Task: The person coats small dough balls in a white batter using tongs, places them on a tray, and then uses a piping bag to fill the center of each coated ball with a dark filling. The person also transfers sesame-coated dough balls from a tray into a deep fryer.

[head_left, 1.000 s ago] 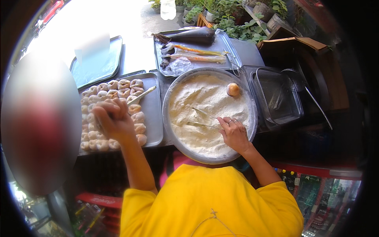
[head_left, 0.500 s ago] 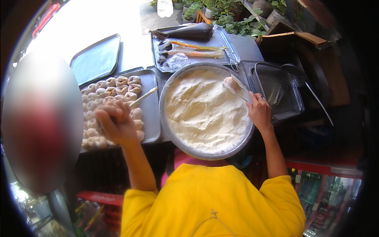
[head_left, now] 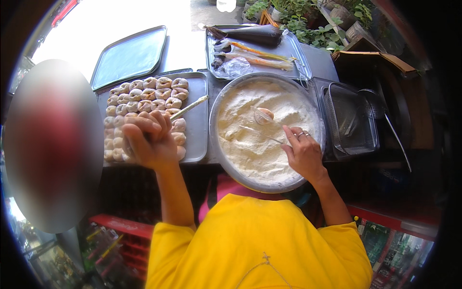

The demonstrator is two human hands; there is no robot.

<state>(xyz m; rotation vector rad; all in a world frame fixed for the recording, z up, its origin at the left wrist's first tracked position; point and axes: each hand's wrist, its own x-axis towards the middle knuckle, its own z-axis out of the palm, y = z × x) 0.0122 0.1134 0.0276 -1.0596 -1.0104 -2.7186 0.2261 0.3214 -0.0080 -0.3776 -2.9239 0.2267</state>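
Observation:
My left hand (head_left: 149, 139) is closed around a pale stick-like utensil (head_left: 188, 107), held above a metal tray (head_left: 196, 149) packed with rows of flour-dusted rounds of dough (head_left: 163, 94). My right hand (head_left: 304, 154) grips thin metal tongs (head_left: 267, 136) over a wide round basin (head_left: 216, 144) of pale flour (head_left: 240, 154). A single browner dough ball (head_left: 267, 113) is at the tongs' far end, near the basin's middle; whether it is clamped there is hard to tell.
Behind are a tray (head_left: 129, 55) and another (head_left: 301, 50) holding dark piping bags (head_left: 250, 34). Right are a wire basket (head_left: 353, 123), a perforated ladle (head_left: 370, 103) and cardboard (head_left: 399, 65). Plants (head_left: 313, 24) stand beyond. A blurred oval patch covers the far left.
The tongs reached the dough ball at the basin's right side, and both have since moved left toward its middle. My left hand stays over the tray with the utensil.

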